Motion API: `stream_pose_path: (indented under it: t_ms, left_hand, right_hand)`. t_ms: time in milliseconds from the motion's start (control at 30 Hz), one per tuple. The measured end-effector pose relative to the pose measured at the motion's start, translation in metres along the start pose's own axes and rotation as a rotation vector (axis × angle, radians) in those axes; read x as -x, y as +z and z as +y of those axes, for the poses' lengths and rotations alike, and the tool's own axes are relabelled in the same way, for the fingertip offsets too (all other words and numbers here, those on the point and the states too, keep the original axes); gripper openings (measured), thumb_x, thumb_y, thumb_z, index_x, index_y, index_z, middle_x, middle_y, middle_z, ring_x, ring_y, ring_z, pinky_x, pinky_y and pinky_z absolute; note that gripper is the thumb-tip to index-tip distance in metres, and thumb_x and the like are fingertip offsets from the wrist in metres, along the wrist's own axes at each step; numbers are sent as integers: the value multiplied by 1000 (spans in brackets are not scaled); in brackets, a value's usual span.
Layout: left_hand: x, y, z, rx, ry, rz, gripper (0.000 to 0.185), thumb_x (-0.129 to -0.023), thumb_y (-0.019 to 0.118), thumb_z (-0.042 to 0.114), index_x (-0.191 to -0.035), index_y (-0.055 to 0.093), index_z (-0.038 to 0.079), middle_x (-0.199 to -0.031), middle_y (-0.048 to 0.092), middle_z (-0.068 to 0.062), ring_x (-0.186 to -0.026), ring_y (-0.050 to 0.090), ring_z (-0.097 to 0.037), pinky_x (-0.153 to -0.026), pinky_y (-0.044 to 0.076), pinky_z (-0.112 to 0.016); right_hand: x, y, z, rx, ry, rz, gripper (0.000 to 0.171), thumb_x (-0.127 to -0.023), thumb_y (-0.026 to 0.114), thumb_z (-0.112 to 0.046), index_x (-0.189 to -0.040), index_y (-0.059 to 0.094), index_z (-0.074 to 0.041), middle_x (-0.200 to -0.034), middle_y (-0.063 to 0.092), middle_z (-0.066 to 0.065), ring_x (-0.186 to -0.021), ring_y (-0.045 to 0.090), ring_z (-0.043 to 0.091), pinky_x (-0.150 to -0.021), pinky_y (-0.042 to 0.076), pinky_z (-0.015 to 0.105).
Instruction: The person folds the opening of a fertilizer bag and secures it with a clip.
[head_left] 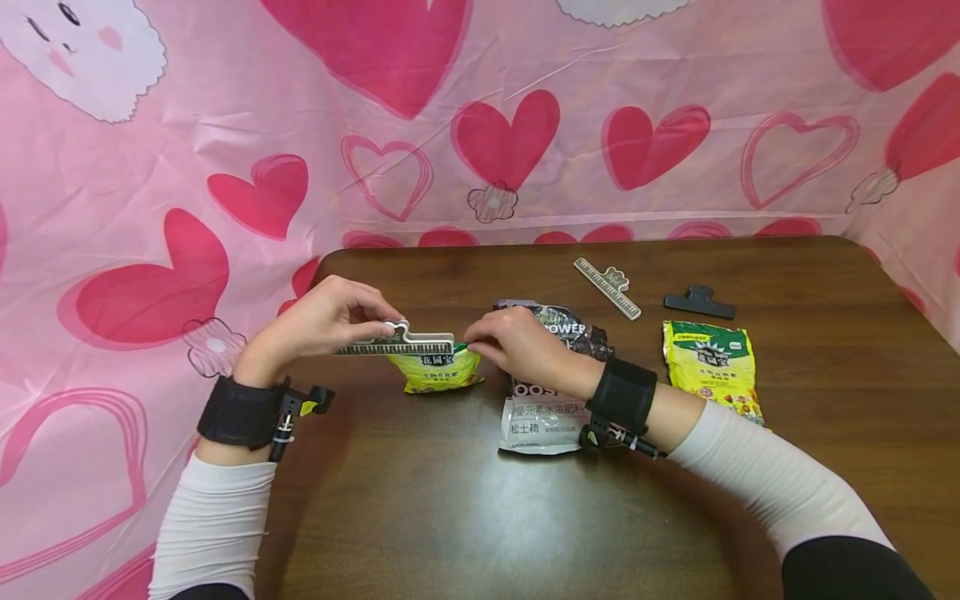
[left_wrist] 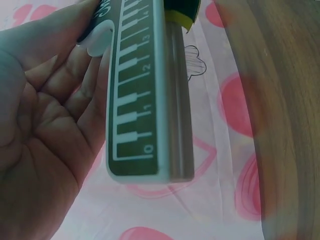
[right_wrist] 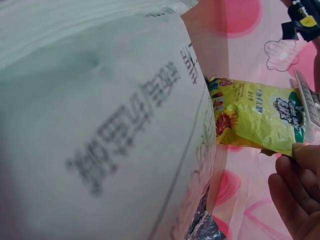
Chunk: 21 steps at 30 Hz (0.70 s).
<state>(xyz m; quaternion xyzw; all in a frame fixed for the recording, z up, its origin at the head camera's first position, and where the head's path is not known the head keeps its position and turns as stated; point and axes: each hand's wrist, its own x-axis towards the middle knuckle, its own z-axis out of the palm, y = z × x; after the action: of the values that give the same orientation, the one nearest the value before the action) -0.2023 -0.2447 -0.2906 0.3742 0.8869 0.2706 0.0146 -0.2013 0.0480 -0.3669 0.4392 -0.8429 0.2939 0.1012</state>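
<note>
My left hand (head_left: 318, 321) grips a piano-keyboard bag clip (head_left: 429, 344) by its handles, thumb on the near side. The clip lies level along the top of a yellow-green fertilizer bag (head_left: 442, 377) standing on the table. In the left wrist view, the clip's keyboard face (left_wrist: 135, 135) runs down past the palm, and part of the bag shows behind its upper end. My right hand (head_left: 525, 346) pinches the bag's top right corner between thumb and forefinger. That pinch also appears in the right wrist view, beside the yellow bag front (right_wrist: 250, 115).
A black-and-white fertilizer bag (head_left: 543, 427) stands under my right forearm. Right of it lies a second yellow-green bag (head_left: 712, 367). Behind them are another white keyboard clip (head_left: 609, 289) and a black clip (head_left: 699, 302). Pink heart-print cloth (head_left: 525, 208) hangs behind the brown table (head_left: 450, 525).
</note>
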Motion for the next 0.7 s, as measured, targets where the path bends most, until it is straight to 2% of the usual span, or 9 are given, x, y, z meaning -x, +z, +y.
stream_pose_path:
  t_ms: [167,500,700]
  left_hand:
    - [-1,4,-2,14,-13,-9,18,-82,81,10,-99,80,15,-88,76,4,-72,62,-5,-66,56,-22]
    - [-4,10,-6,18,3,6,15,-82,81,13,-97,79,15,-86,75,5,-68,59,-4,-63,53,-20]
    - [-7,13,-5,26,-18,-9,17,-81,81,13,-98,80,15,-87,75,4,-70,60,-7,-65,54,-21]
  right_hand:
    - [0,0,0,-4,3,1,9,-93,69,-12,-97,77,-11,-94,76,1,-87,70,13,-82,56,31]
    - [-1,1,0,11,44,21,8,-92,71,-17,-95,77,-13,-92,77,-1,-84,70,11,-81,55,31]
    - [-1,1,1,19,38,37,7,-91,72,-17,-92,77,-13,-89,77,-2,-80,70,10,-79,55,30]
